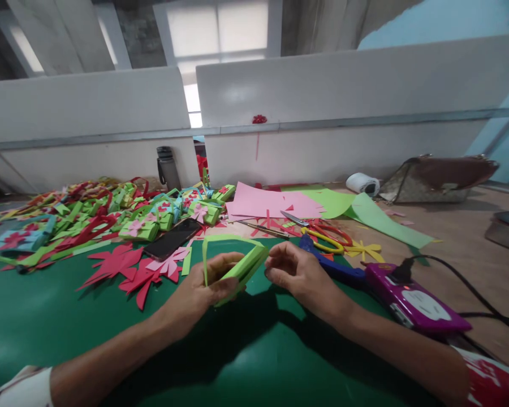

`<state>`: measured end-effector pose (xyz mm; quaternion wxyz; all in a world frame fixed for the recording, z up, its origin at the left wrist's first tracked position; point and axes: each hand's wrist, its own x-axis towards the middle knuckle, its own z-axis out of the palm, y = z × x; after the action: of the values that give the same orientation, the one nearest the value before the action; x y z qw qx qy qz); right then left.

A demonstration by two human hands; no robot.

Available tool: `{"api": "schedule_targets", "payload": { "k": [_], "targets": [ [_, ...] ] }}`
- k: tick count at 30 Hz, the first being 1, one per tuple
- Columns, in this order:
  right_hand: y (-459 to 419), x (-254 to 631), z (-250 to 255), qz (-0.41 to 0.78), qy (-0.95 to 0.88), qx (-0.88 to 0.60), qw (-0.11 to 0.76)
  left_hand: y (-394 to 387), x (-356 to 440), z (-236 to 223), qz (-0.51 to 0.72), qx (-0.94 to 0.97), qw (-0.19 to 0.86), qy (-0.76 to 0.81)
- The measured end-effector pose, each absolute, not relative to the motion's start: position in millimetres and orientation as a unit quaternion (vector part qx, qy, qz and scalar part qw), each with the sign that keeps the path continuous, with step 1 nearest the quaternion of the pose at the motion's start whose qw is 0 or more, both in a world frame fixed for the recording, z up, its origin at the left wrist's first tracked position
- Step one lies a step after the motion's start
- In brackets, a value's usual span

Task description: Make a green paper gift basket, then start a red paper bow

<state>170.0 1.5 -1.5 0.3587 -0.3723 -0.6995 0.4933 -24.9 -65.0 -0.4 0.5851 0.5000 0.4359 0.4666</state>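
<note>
One lime-green folded piece (248, 267) pinched in left grip (197, 292), above green mat (246, 373); right grip (299, 275) half-curled, unladen, beside its end. I'd expect light, crushable: hold folded edges, spare thin strap (204, 260).

A brown tabletop (462, 240) carries a green mat (38, 316) with red paper cut-outs (115, 263) lying on it, a purple power strip (415, 299) by the mat's right edge, and, farther back, a heap of small paper bags (87, 213), a dark bottle (167, 169), a white roll (362, 184) and a handbag (439, 180).
</note>
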Motion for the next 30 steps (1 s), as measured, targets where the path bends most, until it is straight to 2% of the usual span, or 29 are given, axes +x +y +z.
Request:
{"api": "schedule_targets", "payload": {
  "k": [3, 9, 16, 22, 27, 30],
  "targets": [
    [1.9, 170.4, -1.0, 0.528, -0.688, -0.349, 0.356, -67.3, -20.6, 1.0, 0.482, 0.445, 0.642, 0.397],
    [1.7, 175.9, 4.6, 0.471, -0.671, -0.351, 0.452, -68.9, -16.2, 3.4, 0.459, 0.393, 0.72, 0.341],
    [1.2, 176.7, 5.7, 0.463, -0.711, -0.357, 0.392, -68.0, -17.1, 2.8, 0.435, 0.377, 0.746, 0.335],
    [3.6, 175.1, 2.3, 0.466, -0.694, -0.357, 0.417, -68.9, -16.8, 3.0, 0.439, 0.374, 0.744, 0.338],
    [3.5, 173.9, 1.3, 0.523, -0.673, -0.377, 0.363, -68.9, -17.4, 2.8, 0.442, 0.378, 0.732, 0.354],
    [2.8, 175.1, 2.3, 0.492, -0.681, -0.372, 0.396, -68.5, -18.6, 2.6, 0.444, 0.369, 0.738, 0.351]
  ]
}}
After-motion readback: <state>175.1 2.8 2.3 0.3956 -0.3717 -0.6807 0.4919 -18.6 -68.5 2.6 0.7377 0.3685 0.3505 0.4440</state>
